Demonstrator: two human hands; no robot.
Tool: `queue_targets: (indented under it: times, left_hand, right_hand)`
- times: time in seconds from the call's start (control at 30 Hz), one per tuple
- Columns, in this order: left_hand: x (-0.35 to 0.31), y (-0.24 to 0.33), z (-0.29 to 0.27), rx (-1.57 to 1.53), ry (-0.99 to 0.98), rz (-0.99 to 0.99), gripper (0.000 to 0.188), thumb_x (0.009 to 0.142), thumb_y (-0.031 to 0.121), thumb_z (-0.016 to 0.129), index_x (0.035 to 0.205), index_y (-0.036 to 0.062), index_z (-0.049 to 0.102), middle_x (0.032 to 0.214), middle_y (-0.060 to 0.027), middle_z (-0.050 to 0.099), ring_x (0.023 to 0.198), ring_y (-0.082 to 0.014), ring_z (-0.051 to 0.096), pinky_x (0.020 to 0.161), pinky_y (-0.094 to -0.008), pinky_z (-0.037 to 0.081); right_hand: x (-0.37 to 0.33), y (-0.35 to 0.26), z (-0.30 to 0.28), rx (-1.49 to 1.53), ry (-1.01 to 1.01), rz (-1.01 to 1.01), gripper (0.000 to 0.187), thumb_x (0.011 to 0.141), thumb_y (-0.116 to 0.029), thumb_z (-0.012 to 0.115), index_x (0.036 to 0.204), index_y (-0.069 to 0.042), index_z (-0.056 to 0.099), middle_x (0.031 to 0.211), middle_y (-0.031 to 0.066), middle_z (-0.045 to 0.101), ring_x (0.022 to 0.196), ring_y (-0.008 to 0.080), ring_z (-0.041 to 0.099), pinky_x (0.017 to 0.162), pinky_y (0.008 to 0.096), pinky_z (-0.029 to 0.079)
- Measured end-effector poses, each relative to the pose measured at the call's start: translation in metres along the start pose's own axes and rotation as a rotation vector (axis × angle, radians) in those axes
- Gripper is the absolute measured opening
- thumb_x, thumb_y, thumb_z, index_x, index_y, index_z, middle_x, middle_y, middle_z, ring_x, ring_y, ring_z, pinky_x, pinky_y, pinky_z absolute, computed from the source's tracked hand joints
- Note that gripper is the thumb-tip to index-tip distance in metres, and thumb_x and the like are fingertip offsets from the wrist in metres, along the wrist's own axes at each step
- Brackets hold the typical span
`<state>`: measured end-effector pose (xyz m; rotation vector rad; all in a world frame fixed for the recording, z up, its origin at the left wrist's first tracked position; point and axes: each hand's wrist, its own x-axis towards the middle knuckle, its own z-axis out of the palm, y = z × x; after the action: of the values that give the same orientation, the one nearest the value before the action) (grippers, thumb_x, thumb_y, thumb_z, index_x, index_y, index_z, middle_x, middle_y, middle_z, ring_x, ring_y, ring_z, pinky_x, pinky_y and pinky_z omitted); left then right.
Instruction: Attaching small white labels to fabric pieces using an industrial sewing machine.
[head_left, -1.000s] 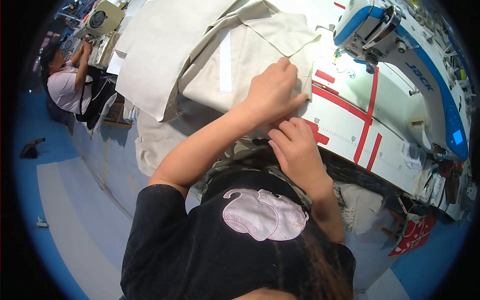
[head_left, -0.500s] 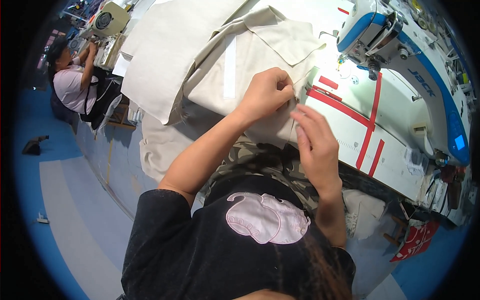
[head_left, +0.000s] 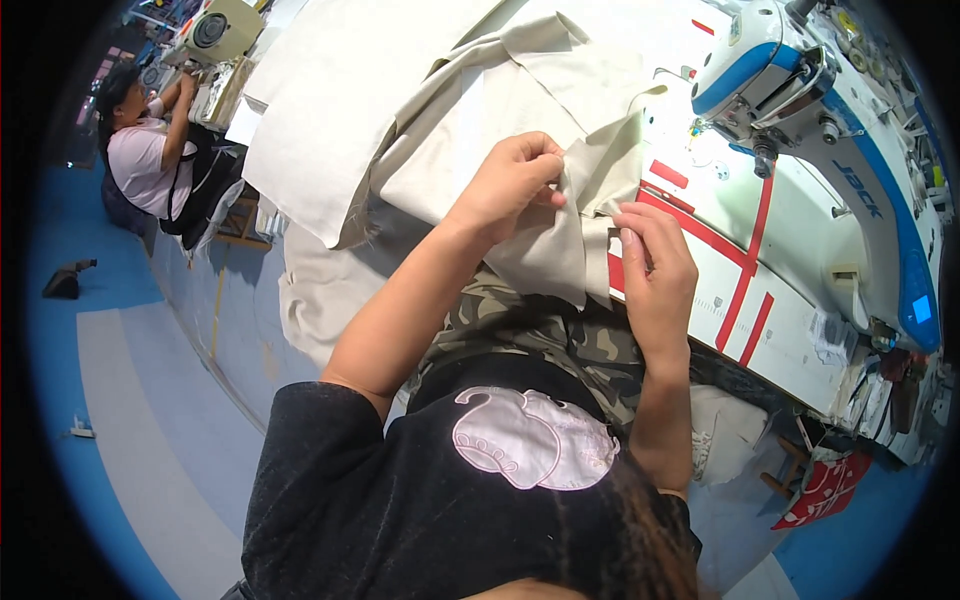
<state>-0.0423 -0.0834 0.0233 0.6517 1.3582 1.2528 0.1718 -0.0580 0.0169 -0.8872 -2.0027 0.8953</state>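
Note:
Beige fabric (head_left: 535, 255) hangs over the table's front edge, with more of it bunched on the tabletop. My left hand (head_left: 515, 185) is closed, pinching a raised fold of this fabric between thumb and fingers. To its right, my right hand (head_left: 655, 255) holds the fabric's edge with the thumb against the fingertips. A narrow flap of cloth stands up between the two hands. A white strip (head_left: 470, 125) lies on the fabric beyond my left hand. The sewing machine (head_left: 770, 90), white and blue, stands at the far right, apart from both hands.
Red tape (head_left: 735, 310) marks the white sewing table (head_left: 800, 365). A large beige panel (head_left: 330, 120) covers the table's left part. At the far left a person (head_left: 145, 150) sits by another sewing machine (head_left: 212, 35). Pale cloth (head_left: 725, 430) hangs below the table at right.
The fabric between my hands has been lifted and spread into a standing flap. My right hand has shifted slightly right and now grips the edge.

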Motion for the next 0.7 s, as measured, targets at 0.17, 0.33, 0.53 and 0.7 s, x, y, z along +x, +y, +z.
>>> queue_targets:
  times: [0.17, 0.33, 0.53, 0.7]
  left_hand:
    - [0.000, -0.003, -0.007, -0.210, 0.051, 0.055, 0.013, 0.101, 0.013, 0.062, 0.096, 0.0009, 0.062, 0.086, -0.0017, 0.058, 0.075, -0.0109, 0.058, 0.075, -0.0274, 0.057]
    - [0.000, -0.001, -0.018, -0.087, 0.011, 0.076, 0.012, 0.101, 0.016, 0.068, 0.106, 0.0047, 0.065, 0.094, -0.0010, 0.068, 0.080, -0.0084, 0.063, 0.077, -0.0234, 0.055]
    - [0.002, 0.009, -0.049, -0.128, 0.186, 0.245, 0.015, 0.095, 0.018, 0.074, 0.100, 0.0058, 0.068, 0.081, 0.0049, 0.061, 0.066, -0.0039, 0.048, 0.065, -0.0203, 0.044]
    - [-0.014, 0.021, -0.063, -0.127, 0.288, 0.270, 0.015, 0.098, 0.016, 0.071, 0.105, 0.0037, 0.068, 0.089, 0.0022, 0.065, 0.072, -0.0033, 0.056, 0.067, -0.0207, 0.047]
  right_hand:
    - [0.000, 0.002, 0.001, 0.039, 0.008, 0.045, 0.012, 0.097, 0.001, 0.062, 0.107, 0.001, 0.069, 0.112, 0.0143, 0.069, 0.099, 0.0281, 0.070, 0.082, 0.0368, 0.057]
    - [0.000, 0.004, 0.002, 0.017, 0.021, 0.045, 0.011, 0.097, 0.001, 0.063, 0.107, 0.000, 0.068, 0.111, 0.0138, 0.070, 0.099, 0.0269, 0.070, 0.082, 0.0360, 0.057]
    - [0.000, 0.005, 0.005, 0.019, 0.037, 0.034, 0.011, 0.097, 0.001, 0.063, 0.107, 0.001, 0.068, 0.110, 0.0140, 0.070, 0.098, 0.0266, 0.070, 0.081, 0.0361, 0.057]
    - [0.007, -0.002, 0.008, -0.338, 0.083, -0.190, 0.021, 0.090, -0.004, 0.072, 0.111, -0.001, 0.068, 0.117, 0.0121, 0.067, 0.107, 0.0303, 0.063, 0.091, 0.0401, 0.052]
